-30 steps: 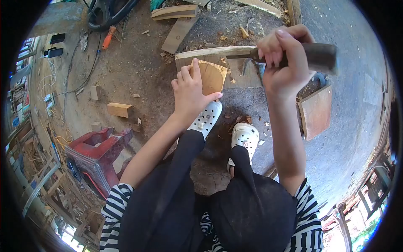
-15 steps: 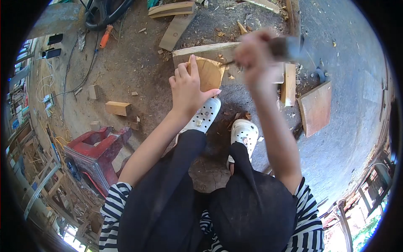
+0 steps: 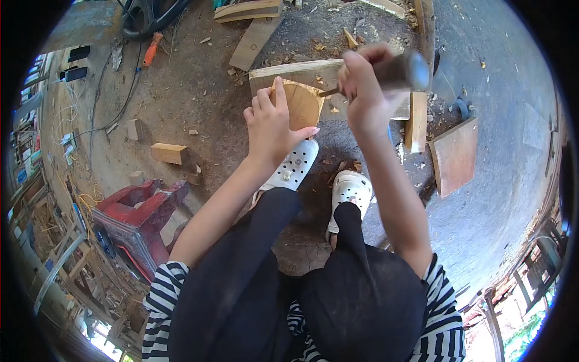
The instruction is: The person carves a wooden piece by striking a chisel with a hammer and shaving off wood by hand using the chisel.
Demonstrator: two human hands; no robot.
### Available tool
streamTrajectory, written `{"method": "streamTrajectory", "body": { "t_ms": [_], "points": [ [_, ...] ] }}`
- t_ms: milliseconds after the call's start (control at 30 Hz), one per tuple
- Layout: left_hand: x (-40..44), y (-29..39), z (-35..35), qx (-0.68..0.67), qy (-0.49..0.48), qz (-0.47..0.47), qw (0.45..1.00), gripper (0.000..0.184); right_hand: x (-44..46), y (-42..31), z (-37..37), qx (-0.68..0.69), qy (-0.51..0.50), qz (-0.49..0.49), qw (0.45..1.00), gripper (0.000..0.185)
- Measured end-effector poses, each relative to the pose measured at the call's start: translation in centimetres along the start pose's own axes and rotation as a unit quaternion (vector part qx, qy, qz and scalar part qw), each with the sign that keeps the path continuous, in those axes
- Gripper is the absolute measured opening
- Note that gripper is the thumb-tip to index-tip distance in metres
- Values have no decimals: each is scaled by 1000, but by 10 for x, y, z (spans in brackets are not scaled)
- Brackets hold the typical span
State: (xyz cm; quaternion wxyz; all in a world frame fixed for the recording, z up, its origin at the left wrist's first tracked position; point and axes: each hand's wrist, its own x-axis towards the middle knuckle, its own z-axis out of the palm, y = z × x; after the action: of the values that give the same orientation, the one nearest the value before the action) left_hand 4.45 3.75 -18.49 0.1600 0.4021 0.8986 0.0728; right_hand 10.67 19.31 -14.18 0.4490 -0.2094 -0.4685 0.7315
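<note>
My left hand [image 3: 268, 123] presses a square wooden piece [image 3: 304, 107] with a curved line on it, its fingers along the left edge and the thumb below. The piece rests against a larger board [image 3: 338, 75] on the ground. In my right hand [image 3: 367, 90] is a tool with a thick dark handle [image 3: 401, 73], its fingers wrapped round it. The tool's thin metal end [image 3: 329, 92] reaches the upper right corner of the square piece, where the wood is pale and chipped.
A red stool [image 3: 142, 211] lies at the left, near a wood block [image 3: 169, 153]. An orange-handled tool [image 3: 152, 50] is at the upper left. A flat board [image 3: 455, 157] and an upright strip [image 3: 416, 123] lie right. White clogs [image 3: 351, 193] are below the piece.
My right hand has moved left and down from the right, bringing the tool's end to the corner of the square piece. My left hand keeps its hold.
</note>
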Motion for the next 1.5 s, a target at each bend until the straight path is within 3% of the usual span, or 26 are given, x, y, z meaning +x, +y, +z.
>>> {"method": "streamTrajectory", "body": {
  "t_ms": [33,100,167,233,333,467,633,700,733,800,900,967,1033,1100,1167,1300,1367,1500],
  "points": [
    [2,1,0,-2,3,1,1000,115,-3,8,1,-76,0,0,997,14],
    [-1,0,0,-9,11,6,1000,115,-6,6,-1,-80,-8,20,997,13],
    [0,0,-1,-12,15,10,1000,115,0,2,1,-12,45,54,997,14],
    [-1,0,1,-17,9,2,1000,114,3,-8,-2,-17,38,34,999,15],
    [-2,-1,3,-9,10,0,1000,115,11,-33,5,98,38,-10,994,16],
    [-1,-1,3,-6,12,5,1000,116,-5,7,1,-49,33,14,998,16],
    [-7,-9,8,-42,37,6,998,108,-2,-1,-2,43,46,62,996,17],
    [-13,-22,11,-183,118,-14,976,80,-4,-2,-2,39,42,50,997,18],
    [-14,-28,11,-181,120,-17,976,80,-6,-1,-1,36,39,42,998,18],
    [-16,-41,6,-308,150,-135,930,47,-6,-2,1,40,40,43,997,18],
    [-16,-55,-8,-362,173,-179,898,33,-7,0,0,36,39,38,998,19],
    [-9,-54,-20,-380,198,-163,889,31,-8,1,1,-5,35,29,999,17],
    [1,-38,-52,-410,238,-33,880,32,-7,10,-1,-39,23,15,999,16],
    [13,-9,-93,-433,217,103,869,36,-5,16,-1,-72,13,-3,997,15],
    [28,17,-119,-352,195,269,875,47,-4,13,2,-53,28,3,998,14],
    [40,70,-128,-299,122,321,890,49,-11,-3,9,-109,-25,-45,993,9],
    [46,80,-124,-329,-22,312,891,41,-11,5,7,-90,-30,-123,988,8],
    [53,79,-116,-349,-50,299,887,26,-9,-8,-14,-182,-108,-111,971,22]
  ]
}}
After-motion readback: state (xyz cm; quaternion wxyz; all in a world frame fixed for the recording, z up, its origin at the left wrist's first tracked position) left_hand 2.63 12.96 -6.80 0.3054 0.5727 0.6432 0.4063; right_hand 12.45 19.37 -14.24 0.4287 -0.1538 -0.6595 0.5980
